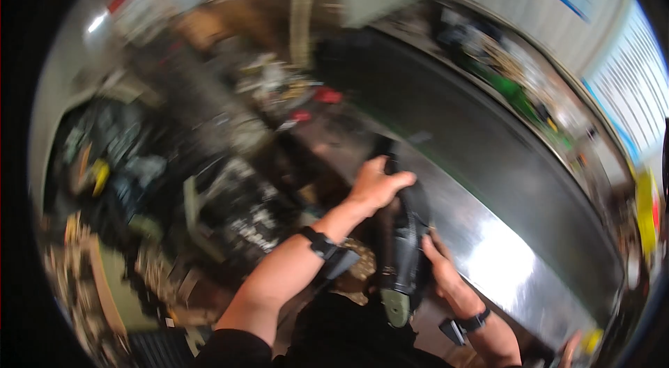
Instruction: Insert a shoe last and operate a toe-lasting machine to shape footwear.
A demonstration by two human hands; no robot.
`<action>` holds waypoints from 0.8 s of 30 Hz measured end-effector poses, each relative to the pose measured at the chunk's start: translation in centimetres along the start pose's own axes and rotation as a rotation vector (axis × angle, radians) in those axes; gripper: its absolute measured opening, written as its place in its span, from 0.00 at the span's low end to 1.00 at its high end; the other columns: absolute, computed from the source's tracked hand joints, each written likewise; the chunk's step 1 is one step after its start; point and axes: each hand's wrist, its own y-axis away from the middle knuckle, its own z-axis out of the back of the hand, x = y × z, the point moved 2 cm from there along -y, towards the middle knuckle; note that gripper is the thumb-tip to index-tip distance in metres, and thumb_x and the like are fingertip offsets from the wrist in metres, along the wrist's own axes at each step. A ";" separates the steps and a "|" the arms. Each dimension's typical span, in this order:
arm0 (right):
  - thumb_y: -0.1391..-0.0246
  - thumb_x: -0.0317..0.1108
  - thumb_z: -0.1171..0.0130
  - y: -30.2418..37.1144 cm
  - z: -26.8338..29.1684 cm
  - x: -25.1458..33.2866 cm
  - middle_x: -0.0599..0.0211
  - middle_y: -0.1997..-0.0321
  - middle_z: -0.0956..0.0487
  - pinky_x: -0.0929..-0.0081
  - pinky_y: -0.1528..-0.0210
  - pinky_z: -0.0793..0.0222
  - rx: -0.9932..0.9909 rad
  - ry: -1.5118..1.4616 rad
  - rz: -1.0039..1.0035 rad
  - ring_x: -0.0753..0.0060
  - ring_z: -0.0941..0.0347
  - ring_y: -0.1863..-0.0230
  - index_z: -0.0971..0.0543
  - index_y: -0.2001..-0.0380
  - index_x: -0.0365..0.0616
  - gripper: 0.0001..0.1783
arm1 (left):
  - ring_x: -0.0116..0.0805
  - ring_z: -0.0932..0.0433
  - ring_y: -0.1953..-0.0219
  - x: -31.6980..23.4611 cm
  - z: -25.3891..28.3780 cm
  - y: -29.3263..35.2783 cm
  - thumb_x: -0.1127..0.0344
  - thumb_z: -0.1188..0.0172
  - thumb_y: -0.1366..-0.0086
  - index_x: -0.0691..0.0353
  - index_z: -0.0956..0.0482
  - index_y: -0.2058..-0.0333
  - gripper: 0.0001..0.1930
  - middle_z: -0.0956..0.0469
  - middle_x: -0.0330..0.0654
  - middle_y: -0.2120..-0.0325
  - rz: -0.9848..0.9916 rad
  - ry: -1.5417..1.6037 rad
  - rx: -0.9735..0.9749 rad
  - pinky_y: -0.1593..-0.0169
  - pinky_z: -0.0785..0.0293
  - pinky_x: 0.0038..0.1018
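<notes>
Black leather boot (406, 232), at the metal bench's (456, 204) near-left edge: left hand (382, 187) wrapped round its far part, right hand (444, 270) at its right side, closure unclear. Probably supple, smooth; best gripped by the firmer-looking pale-green near end (396, 307).

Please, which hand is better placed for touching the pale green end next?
Probably the right hand: it is beside the black item, nearer its pale green end; the left hand is farther up.

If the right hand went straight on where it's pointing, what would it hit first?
Probably the black shoe-like piece, which the right hand seems to touch at its side, though blur leaves depth unclear.
</notes>
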 end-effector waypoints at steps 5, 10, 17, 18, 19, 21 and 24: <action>0.31 0.28 0.44 -2.1 -12.7 -0.5 0.63 0.34 0.27 0.77 0.34 0.39 0.144 0.293 0.408 0.76 0.32 0.38 0.40 0.28 0.34 0.32 | 0.32 0.19 0.63 -3.7 14.2 6.6 0.55 0.29 0.46 0.63 0.17 0.59 0.21 0.15 0.43 0.65 0.020 -0.230 -0.350 0.55 0.24 0.31; 0.33 0.26 0.41 -2.8 -26.0 -4.3 0.64 0.36 0.25 0.78 0.38 0.33 0.397 0.161 0.361 0.78 0.29 0.42 0.38 0.30 0.32 0.32 | 0.53 0.24 0.46 -4.0 31.4 18.4 0.43 0.27 0.43 0.67 0.34 0.39 0.43 0.26 0.57 0.45 -0.278 -0.237 -0.955 0.42 0.28 0.42; 0.34 0.31 0.38 0.6 -42.0 -6.7 0.70 0.52 0.18 0.83 0.54 0.28 0.547 0.160 0.212 0.83 0.26 0.57 0.31 0.35 0.34 0.27 | 0.57 0.24 0.42 1.9 47.1 31.3 0.64 0.25 0.48 0.62 0.48 0.30 0.52 0.24 0.62 0.45 0.099 -0.334 -1.313 0.39 0.29 0.45; 0.34 0.31 0.38 0.9 -43.7 -7.0 0.69 0.54 0.18 0.82 0.55 0.27 0.563 0.115 0.200 0.83 0.25 0.58 0.29 0.38 0.34 0.25 | 0.55 0.24 0.42 3.0 47.7 33.1 0.64 0.25 0.48 0.62 0.46 0.30 0.50 0.25 0.60 0.44 0.105 -0.337 -1.220 0.40 0.28 0.44; 0.34 0.32 0.38 1.2 -45.2 -7.2 0.69 0.56 0.18 0.82 0.57 0.26 0.616 0.051 0.182 0.82 0.24 0.60 0.27 0.40 0.34 0.23 | 0.53 0.24 0.41 3.9 47.9 35.0 0.64 0.26 0.47 0.61 0.44 0.30 0.48 0.25 0.58 0.43 0.002 -0.366 -1.135 0.41 0.27 0.42; 0.34 0.32 0.37 1.0 -47.7 -7.4 0.67 0.56 0.17 0.80 0.58 0.25 0.611 0.100 0.133 0.81 0.24 0.60 0.27 0.43 0.34 0.21 | 0.48 0.23 0.42 5.2 48.0 38.4 0.64 0.25 0.47 0.60 0.41 0.30 0.48 0.24 0.52 0.41 -0.095 -0.369 -0.903 0.42 0.26 0.39; 0.34 0.30 0.38 0.6 -51.1 -8.4 0.62 0.56 0.16 0.76 0.59 0.22 0.656 0.105 0.015 0.77 0.21 0.61 0.25 0.46 0.33 0.17 | 0.38 0.23 0.46 6.4 47.9 41.1 0.63 0.35 0.37 0.68 0.38 0.31 0.38 0.23 0.44 0.43 -0.135 0.514 -0.967 0.39 0.32 0.33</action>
